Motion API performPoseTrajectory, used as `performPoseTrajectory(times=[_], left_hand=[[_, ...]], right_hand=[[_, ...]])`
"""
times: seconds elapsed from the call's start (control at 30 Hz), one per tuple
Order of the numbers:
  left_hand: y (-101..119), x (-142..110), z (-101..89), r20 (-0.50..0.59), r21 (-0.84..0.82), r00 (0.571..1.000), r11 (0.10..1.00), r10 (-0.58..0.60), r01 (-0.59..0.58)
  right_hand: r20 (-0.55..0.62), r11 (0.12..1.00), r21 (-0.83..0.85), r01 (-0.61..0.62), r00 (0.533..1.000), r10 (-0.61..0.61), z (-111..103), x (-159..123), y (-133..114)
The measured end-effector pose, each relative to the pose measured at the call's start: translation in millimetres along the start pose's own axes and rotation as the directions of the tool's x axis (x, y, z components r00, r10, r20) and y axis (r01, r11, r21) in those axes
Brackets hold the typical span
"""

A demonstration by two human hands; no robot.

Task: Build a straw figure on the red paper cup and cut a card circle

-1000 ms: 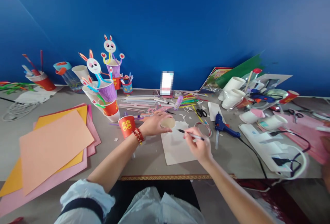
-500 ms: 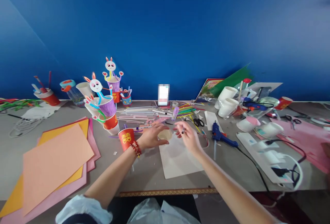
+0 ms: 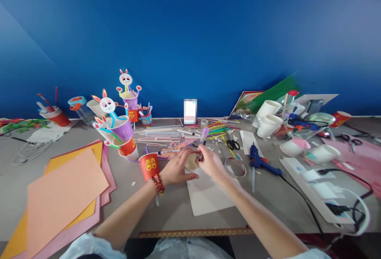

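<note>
My left hand lies curved around a pale round object with a thin rim, holding it on a sheet of white paper. Whether it is a cup bottom or a roll, I cannot tell. A dark pen is pinched in my right hand, at the right edge of the round object; the fingers hide its tip. Beside my left wrist is a red paper cup with gold characters.
Coloured paper sheets lie at left, near rabbit figures on stacked cups. Pipe cleaners, a glue stick and scissors lie behind my hands. To the right are a tape roll, a blue glue gun and a power strip.
My right hand has moved left with the pen, from over the paper to the round object's edge. My left hand stays around that object. The camera view has tilted up.
</note>
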State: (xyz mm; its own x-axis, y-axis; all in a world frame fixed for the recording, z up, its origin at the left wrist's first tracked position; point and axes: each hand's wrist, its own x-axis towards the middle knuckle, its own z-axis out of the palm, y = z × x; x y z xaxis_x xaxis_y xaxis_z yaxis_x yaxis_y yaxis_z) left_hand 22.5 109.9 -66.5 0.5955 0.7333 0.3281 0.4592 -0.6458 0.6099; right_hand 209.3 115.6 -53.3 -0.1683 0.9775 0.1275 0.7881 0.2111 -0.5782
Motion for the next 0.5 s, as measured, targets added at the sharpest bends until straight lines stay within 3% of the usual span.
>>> performPoseTrajectory(times=[0.17,0.3,0.4,0.5], left_hand=[[9,-7,-15.8,-0.08,0.123,0.994,0.99,0.076,-0.065],[38,-16,-30.5,-0.136,0.254,0.99,0.964,-0.044,0.078],[64,-19,-24.0,0.071,0.326,0.98,0.933,-0.186,0.153],[77,-14,-11.0,0.233,0.508,0.905,0.838,-0.356,0.199]], right_hand=[[0.043,1.0,-0.03,-0.002,0.999,0.004,-2,0,-3],[0.058,0.999,-0.035,-0.002,0.998,0.004,-5,-1,-4],[0.072,0.999,-0.038,0.018,0.997,-0.015,-6,-1,-4],[0.071,0.998,-0.057,0.014,0.997,-0.01,-6,0,-4]])
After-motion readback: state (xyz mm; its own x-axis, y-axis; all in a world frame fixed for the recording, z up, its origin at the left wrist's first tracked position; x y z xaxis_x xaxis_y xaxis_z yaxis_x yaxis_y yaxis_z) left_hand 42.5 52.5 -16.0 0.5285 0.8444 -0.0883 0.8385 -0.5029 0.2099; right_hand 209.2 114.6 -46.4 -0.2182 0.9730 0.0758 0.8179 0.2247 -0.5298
